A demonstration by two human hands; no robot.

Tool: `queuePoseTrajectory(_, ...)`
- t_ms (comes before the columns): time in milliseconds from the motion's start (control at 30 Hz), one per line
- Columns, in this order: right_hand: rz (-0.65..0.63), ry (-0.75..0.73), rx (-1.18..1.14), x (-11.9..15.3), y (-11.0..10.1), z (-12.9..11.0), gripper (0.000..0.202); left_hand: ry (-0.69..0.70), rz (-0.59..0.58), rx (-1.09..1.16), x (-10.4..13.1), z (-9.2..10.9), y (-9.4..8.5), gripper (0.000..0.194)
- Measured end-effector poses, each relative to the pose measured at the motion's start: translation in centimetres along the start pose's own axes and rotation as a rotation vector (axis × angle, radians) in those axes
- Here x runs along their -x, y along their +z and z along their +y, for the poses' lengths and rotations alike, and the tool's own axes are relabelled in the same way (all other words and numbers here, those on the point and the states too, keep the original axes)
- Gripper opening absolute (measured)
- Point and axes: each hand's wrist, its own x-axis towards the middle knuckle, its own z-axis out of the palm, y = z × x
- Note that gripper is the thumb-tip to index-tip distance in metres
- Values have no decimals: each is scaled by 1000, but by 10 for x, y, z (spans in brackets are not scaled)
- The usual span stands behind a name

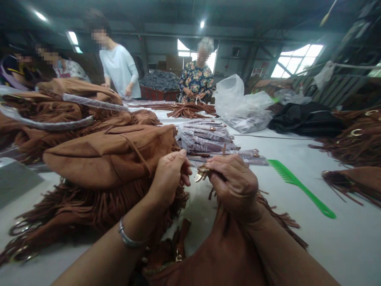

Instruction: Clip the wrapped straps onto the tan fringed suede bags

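My right hand is closed around a gold metal clasp, which sticks out past the fingertips toward the left. Below that hand, a brown fringed bag with an open zipper lies at the table's near edge. My left hand is just left of the clasp, its thumb pressed against curled fingers; whether anything small is between them is hidden. A silver bangle circles the left wrist. Behind the left hand, another brown bag rests on a heap of fringe.
A green comb lies at the right on the white table. Plastic-wrapped straps are ahead, near a clear plastic bag. More brown bags are piled left. Several people stand or sit beyond.
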Motion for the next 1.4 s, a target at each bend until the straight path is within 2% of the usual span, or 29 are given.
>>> queuePoseTrajectory(100,-3,-3,19,0,0,1,19,-108,-69,-83,7,1,0,48)
queuePoseTrajectory(233,-17,-13,25,1,2,0,18,-245,-278,-117,21,-2,-1,56)
queuePoseTrajectory(333,-32,-26,6,1,4,-1,16,-227,-270,-58,28,-8,-1,48)
queuePoseTrajectory(433,-28,-6,-19,1,6,0,16,-116,-229,-77,31,-13,0,39)
queuePoseTrajectory(533,-23,-2,-31,1,7,1,20,28,-208,-200,31,-15,-1,35)
queuePoseTrajectory(700,-36,-8,-23,-1,5,0,21,277,-1,-409,31,-13,-4,42)
queuePoseTrajectory(833,-68,-2,-55,3,6,11,20,426,89,-512,30,-10,-8,44)
queuePoseTrajectory(900,-124,16,-40,9,15,20,25,511,72,-541,30,-7,-10,39)
queuePoseTrajectory(1000,-270,-32,74,20,31,23,37,650,-28,-561,35,0,-12,29)
queuePoseTrajectory(1033,-360,-79,120,22,34,21,40,678,-78,-579,37,3,-13,27)
queuePoseTrajectory(1100,-570,-48,230,24,33,13,44,685,-188,-644,39,6,-15,24)
queuePoseTrajectory(1133,-663,32,301,23,28,8,48,664,-248,-693,39,6,-16,21)
queuePoseTrajectory(1200,-769,246,424,19,4,-2,58,597,-388,-838,36,1,-20,13)
queuePoseTrajectory(1267,-831,441,469,22,-35,-16,67,488,-593,-1047,32,-9,-23,20)
queuePoseTrajectory(1333,-869,610,464,38,-80,-36,71,385,-784,-1234,31,-20,-24,30)
queuePoseTrajectory(1400,-884,746,442,65,-116,-60,69,310,-867,-1313,35,-27,-22,31)
